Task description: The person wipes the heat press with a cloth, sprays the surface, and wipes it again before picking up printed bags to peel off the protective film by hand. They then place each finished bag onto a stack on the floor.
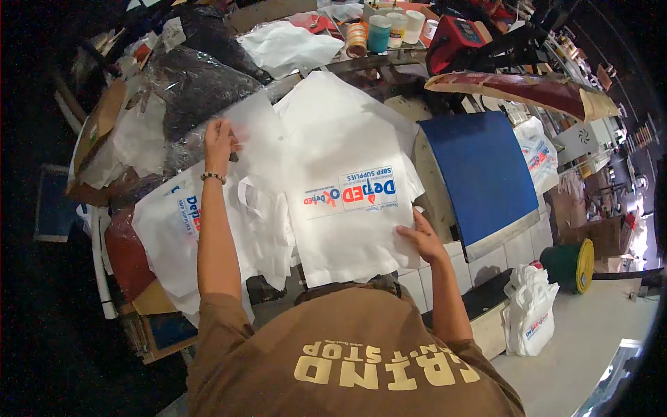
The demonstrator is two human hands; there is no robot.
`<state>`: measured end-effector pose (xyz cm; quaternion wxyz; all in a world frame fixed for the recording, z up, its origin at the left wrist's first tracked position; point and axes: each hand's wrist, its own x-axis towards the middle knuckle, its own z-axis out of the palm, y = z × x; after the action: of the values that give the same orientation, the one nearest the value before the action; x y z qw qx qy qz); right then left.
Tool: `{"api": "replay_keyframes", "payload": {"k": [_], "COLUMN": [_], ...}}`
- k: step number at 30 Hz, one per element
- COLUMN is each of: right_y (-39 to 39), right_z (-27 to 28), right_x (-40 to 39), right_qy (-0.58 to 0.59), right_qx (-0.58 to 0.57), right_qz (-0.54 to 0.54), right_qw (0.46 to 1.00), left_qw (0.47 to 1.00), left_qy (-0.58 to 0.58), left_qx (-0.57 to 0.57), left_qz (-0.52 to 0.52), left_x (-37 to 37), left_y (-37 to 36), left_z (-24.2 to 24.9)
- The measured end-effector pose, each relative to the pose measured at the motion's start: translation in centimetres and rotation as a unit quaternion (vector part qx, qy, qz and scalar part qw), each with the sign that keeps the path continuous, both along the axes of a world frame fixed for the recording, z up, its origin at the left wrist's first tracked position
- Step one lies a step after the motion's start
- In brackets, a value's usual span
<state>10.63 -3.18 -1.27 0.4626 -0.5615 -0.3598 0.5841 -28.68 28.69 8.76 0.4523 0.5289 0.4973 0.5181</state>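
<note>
A white fabric bag [340, 139] printed in blue and red lies spread out in front of me. My right hand [424, 238] grips its lower right edge, thumb on top and the other fingers partly hidden. To the left, my left hand [221, 142] is raised with bent fingers at the edge of a thin, see-through white sheet [256, 125]. That hand is slightly blurred. Below it, more white printed bags [163, 219] lie in a loose pile, their handles crumpled near the middle.
A blue padded board [479, 177] stands to the right. Jars [379, 33] line the back, beside a red device [455, 42]. Clear plastic wrapping [198, 87] fills the back left. A bundle of white bags [529, 313] rests at lower right near a green bin [566, 267].
</note>
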Motion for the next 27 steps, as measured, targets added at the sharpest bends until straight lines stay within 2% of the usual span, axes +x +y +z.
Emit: {"api": "replay_keyframes", "payload": {"k": [3,8,12,22,24,26,27], "right_y": [-0.3,-0.8,-0.6,-1.3,-1.3,-1.4,-1.4], "right_z": [0.1,-2.4,-0.6,-1.2,-1.5,-1.1,-1.0], "right_x": [-0.1,0.6,0.0,0.1,0.0,-0.1,-0.2], "right_qy": [0.011,-0.021,0.002,0.002,-0.011,-0.003,0.004], "right_qx": [-0.007,0.001,-0.015,0.003,-0.028,-0.008,0.011], "right_qz": [-0.016,-0.037,-0.027,-0.054,-0.067,-0.066,-0.059], "right_qw": [1.0,0.999,1.0,0.999,0.997,0.998,0.998], "left_qw": [0.999,0.999,0.999,0.997,0.992,0.954,0.943], "left_qy": [0.034,0.025,0.021,0.013,0.118,0.131,0.138], "left_qx": [0.011,-0.016,-0.037,-0.04,0.038,0.253,0.269], "left_qz": [0.0,-0.019,-0.024,-0.066,0.028,0.094,0.137], "left_x": [-0.6,-0.5,-0.5,-1.9,-3.0,-6.9,-6.7], "left_y": [0.1,-0.1,-0.1,1.3,3.6,8.8,8.6], "left_z": [-0.5,-0.6,-1.1,-1.8,-1.5,-3.5,-1.8]}}
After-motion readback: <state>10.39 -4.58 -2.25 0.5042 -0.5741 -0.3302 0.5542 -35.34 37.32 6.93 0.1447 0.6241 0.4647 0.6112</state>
